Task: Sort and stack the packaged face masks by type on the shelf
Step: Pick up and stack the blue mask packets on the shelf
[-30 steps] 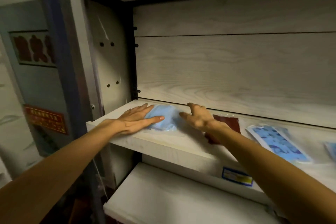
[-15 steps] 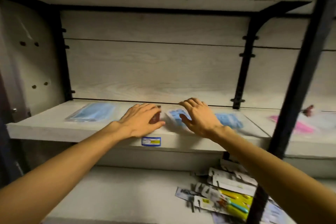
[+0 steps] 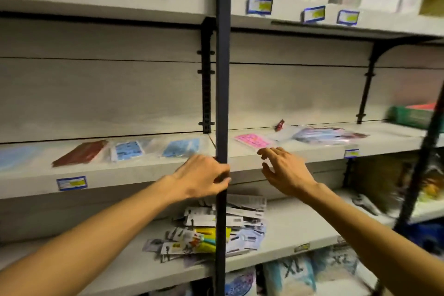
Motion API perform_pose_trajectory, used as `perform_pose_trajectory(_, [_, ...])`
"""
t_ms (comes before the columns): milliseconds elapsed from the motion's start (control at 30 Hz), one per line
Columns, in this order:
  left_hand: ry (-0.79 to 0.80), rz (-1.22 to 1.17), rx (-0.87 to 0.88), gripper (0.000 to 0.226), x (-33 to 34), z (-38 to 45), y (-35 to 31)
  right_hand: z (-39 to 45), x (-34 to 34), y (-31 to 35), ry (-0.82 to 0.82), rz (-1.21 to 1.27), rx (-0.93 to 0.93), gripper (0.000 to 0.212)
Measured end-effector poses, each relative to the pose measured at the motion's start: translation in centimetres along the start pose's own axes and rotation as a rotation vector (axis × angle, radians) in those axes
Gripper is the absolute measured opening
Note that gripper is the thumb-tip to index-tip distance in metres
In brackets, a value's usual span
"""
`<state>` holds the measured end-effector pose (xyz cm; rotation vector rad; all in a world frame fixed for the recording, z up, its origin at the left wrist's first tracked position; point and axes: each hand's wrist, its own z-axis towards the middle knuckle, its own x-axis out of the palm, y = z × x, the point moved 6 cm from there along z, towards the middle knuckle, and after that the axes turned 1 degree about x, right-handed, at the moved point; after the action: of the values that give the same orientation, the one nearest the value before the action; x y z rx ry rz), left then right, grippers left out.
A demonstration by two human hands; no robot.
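Grey shelf (image 3: 125, 170) holds mask packets (image 3: 128, 150); left hand (image 3: 201, 175) curled empty, right hand (image 3: 286, 170) spread.

A dark vertical metal post (image 3: 222, 103) stood at the front edge of the grey wood-grain shelf board (image 3: 144, 170), splitting the opening into left & right bays. Left hand (image 3: 204, 176) sat against the post, fingers at its left face; right hand (image 3: 286, 170) reached past it on the right, fingers spread, just short of the pink packaged mask (image 3: 252, 140). Tall open gap betw. shelf board and upper grey shelf (image 3: 108, 5) – free room above the flat packs. Black slotted bracket (image 3: 206, 79) hugged the back wall. Left bay surface taken by a maroon pack (image 3: 80, 152) & two blue packs, front strip bare.
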<state>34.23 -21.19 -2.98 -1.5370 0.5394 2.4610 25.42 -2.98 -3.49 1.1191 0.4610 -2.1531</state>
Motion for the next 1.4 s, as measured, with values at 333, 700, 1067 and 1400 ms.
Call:
perform_pose_trajectory(333, [-0.055, -0.035, -0.080, 0.040, 4.9, 12.3, -4.1, -0.4, 1.3, -11.9, 0.034, -0.119, 0.175, 0.044])
perform_pose_trajectory(700, [0.147, -0.108, -0.529, 0.062, 13.4, 24.9, 5.3, 12.0, 7.5, -23.4, 0.270, -0.266, 0.179, 0.070])
perform_pose_trajectory(1067, [0.258, -0.192, -0.738, 0.055, 18.7, 28.1, 10.3, 17.6, 10.3, -28.6, 0.245, -0.001, 0.250, 0.028])
perform_pose_trajectory(1400, [0.161, -0.440, -0.852, 0.030, 19.1, 26.9, 12.1, 19.3, 9.5, -32.7, 0.019, 1.038, 0.438, 0.020])
